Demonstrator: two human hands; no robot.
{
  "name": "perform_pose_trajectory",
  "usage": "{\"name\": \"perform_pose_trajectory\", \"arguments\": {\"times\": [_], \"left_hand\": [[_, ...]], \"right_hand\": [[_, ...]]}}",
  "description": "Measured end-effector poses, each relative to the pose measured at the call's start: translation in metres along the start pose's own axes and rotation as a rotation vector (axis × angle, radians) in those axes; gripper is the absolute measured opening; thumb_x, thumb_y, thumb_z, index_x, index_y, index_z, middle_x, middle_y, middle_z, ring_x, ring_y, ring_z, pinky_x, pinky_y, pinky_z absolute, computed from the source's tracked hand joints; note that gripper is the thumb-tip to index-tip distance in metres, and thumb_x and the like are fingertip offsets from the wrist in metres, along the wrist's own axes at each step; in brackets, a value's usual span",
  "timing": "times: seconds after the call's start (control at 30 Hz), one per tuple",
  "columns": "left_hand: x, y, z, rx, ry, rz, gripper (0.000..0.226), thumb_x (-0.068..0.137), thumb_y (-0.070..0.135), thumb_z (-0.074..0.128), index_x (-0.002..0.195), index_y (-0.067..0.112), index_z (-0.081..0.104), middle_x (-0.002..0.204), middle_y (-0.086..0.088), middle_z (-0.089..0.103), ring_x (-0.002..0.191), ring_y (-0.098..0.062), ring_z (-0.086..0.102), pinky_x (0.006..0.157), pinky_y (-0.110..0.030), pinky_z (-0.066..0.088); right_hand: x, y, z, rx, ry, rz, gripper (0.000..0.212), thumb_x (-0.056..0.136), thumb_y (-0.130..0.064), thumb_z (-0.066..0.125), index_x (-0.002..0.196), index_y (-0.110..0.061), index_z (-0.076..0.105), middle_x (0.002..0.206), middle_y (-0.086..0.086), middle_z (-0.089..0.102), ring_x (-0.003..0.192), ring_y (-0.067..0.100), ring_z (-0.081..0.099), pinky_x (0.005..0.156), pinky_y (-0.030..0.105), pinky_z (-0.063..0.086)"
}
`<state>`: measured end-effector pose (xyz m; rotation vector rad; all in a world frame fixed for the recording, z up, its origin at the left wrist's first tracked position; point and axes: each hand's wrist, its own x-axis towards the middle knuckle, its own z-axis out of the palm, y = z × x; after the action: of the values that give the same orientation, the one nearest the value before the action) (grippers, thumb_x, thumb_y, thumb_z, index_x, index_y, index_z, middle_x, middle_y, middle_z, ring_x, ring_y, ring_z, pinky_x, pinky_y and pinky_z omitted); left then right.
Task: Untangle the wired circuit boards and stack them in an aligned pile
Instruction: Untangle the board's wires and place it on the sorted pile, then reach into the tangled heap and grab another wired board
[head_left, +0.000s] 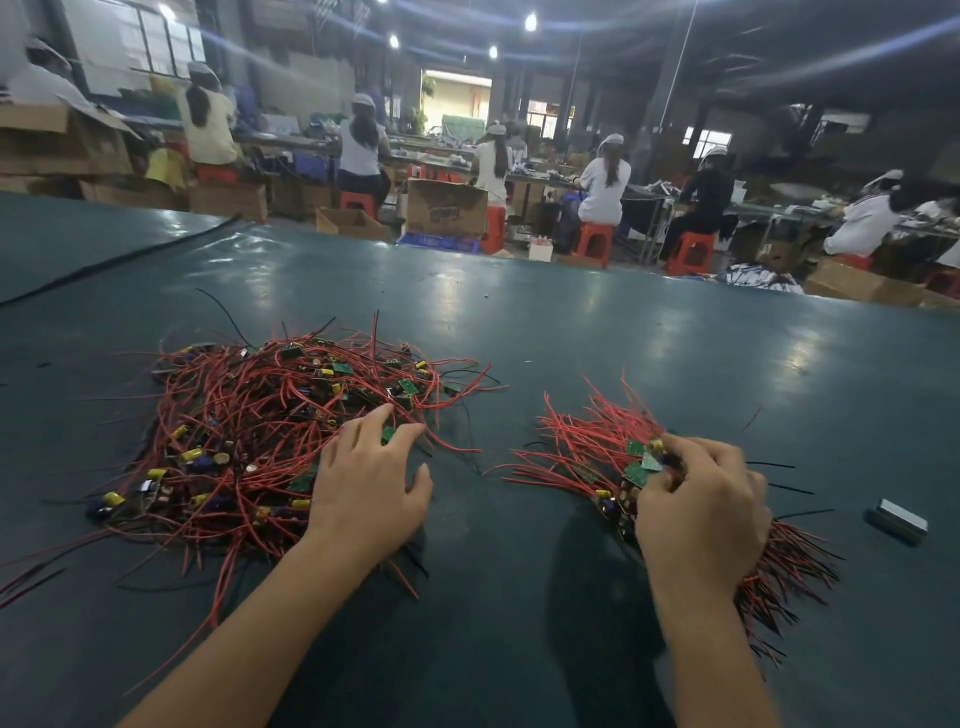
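The left hand (366, 493) is lying with fingers spread on the near edge of the tangled heap of wired boards (249, 415), its fingertips touching one green board (388, 434). The right hand (701, 512) is curling its fingers around the aligned pile (631, 475), whose red wires are fanning out to both sides. A small grey block (897, 521) is resting near it on the dark green bench (519, 312). Far behind, workers (605, 176) are sitting on orange stools (592, 244).
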<state>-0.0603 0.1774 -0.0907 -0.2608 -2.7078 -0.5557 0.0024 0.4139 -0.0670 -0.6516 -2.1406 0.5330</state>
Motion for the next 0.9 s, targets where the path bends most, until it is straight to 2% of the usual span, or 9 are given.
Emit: {"name": "perform_pose_trajectory", "arguments": {"times": [0.13, 0.23, 0.33, 0.5, 0.6, 0.67, 0.77, 0.83, 0.9], "left_hand": [[0.003, -0.009, 0.006, 0.133, -0.24, -0.166, 0.057, 0.095, 0.051, 0.042, 0.148, 0.03, 0.031, 0.161, -0.013, 0.014, 0.145, -0.034, 0.018, 0.117, -0.045, 0.018], [0.006, -0.011, 0.006, 0.149, -0.217, -0.146, 0.052, 0.094, 0.048, 0.044, 0.141, 0.026, 0.041, 0.146, -0.008, 0.038, 0.132, -0.031, 0.036, 0.111, -0.042, 0.029], [0.009, -0.016, 0.005, 0.034, -0.138, -0.09, 0.041, 0.093, 0.032, 0.05, 0.132, 0.02, 0.054, 0.122, -0.002, 0.054, 0.113, -0.024, 0.051, 0.097, -0.037, 0.041], [0.007, -0.014, 0.004, -0.037, -0.103, -0.089, 0.024, 0.093, 0.044, 0.055, 0.111, 0.029, 0.06, 0.106, 0.005, 0.059, 0.106, -0.021, 0.055, 0.091, -0.036, 0.044], [0.005, -0.013, 0.003, -0.143, -0.031, -0.079, 0.012, 0.09, 0.031, 0.061, 0.098, 0.032, 0.052, 0.09, 0.011, 0.058, 0.095, -0.019, 0.058, 0.089, -0.039, 0.046], [0.004, -0.009, 0.003, -0.325, 0.071, -0.025, 0.016, 0.089, 0.014, 0.063, 0.099, 0.025, 0.058, 0.087, 0.008, 0.06, 0.084, -0.015, 0.06, 0.082, -0.035, 0.05], [0.0, 0.005, -0.004, -0.543, 0.232, 0.137, 0.02, 0.087, 0.002, 0.067, 0.1, 0.018, 0.067, 0.09, 0.007, 0.063, 0.08, -0.003, 0.06, 0.072, -0.018, 0.049], [-0.004, 0.014, -0.006, -0.541, 0.302, 0.298, 0.019, 0.085, 0.003, 0.071, 0.1, 0.014, 0.07, 0.092, 0.008, 0.066, 0.08, -0.002, 0.061, 0.075, -0.028, 0.049], [-0.008, 0.02, -0.007, -0.472, 0.36, 0.463, 0.014, 0.085, 0.009, 0.07, 0.098, 0.013, 0.072, 0.093, 0.007, 0.069, 0.083, -0.005, 0.061, 0.08, -0.031, 0.046]], "right_hand": [[-0.012, -0.012, 0.009, -0.082, -0.102, -0.037, 0.038, 0.076, -0.006, 0.069, 0.11, -0.021, 0.075, 0.114, 0.002, 0.068, 0.11, 0.033, 0.052, 0.096, 0.042, 0.031], [-0.027, -0.027, 0.017, -0.011, -0.147, -0.144, 0.034, 0.075, -0.007, 0.07, 0.105, -0.02, 0.076, 0.106, 0.001, 0.07, 0.105, 0.031, 0.055, 0.095, 0.042, 0.033], [-0.04, -0.036, 0.024, 0.015, -0.21, -0.226, 0.027, 0.078, -0.01, 0.071, 0.103, -0.02, 0.077, 0.1, -0.001, 0.07, 0.099, 0.03, 0.058, 0.092, 0.042, 0.035], [-0.054, -0.048, 0.027, 0.064, -0.241, -0.31, 0.018, 0.08, -0.013, 0.074, 0.096, -0.02, 0.077, 0.093, -0.003, 0.07, 0.092, 0.028, 0.06, 0.087, 0.042, 0.04], [-0.058, -0.052, 0.027, 0.089, -0.263, -0.35, 0.016, 0.083, -0.016, 0.072, 0.098, -0.02, 0.077, 0.094, -0.004, 0.069, 0.093, 0.025, 0.06, 0.088, 0.041, 0.04], [-0.06, -0.054, 0.027, 0.107, -0.284, -0.367, 0.017, 0.085, -0.017, 0.07, 0.101, -0.02, 0.076, 0.096, -0.005, 0.069, 0.095, 0.024, 0.059, 0.089, 0.039, 0.039], [-0.061, -0.056, 0.027, 0.198, -0.339, -0.344, 0.02, 0.093, -0.026, 0.064, 0.11, -0.021, 0.073, 0.099, -0.008, 0.068, 0.096, 0.019, 0.06, 0.089, 0.036, 0.039], [-0.062, -0.059, 0.027, 0.394, -0.423, -0.238, 0.025, 0.098, -0.038, 0.056, 0.109, -0.022, 0.072, 0.096, -0.011, 0.068, 0.092, 0.01, 0.061, 0.088, 0.034, 0.044], [-0.062, -0.065, 0.026, 0.711, -0.522, -0.034, 0.04, 0.096, -0.049, 0.049, 0.094, -0.018, 0.073, 0.079, -0.002, 0.068, 0.075, 0.005, 0.061, 0.074, 0.03, 0.049]]}}
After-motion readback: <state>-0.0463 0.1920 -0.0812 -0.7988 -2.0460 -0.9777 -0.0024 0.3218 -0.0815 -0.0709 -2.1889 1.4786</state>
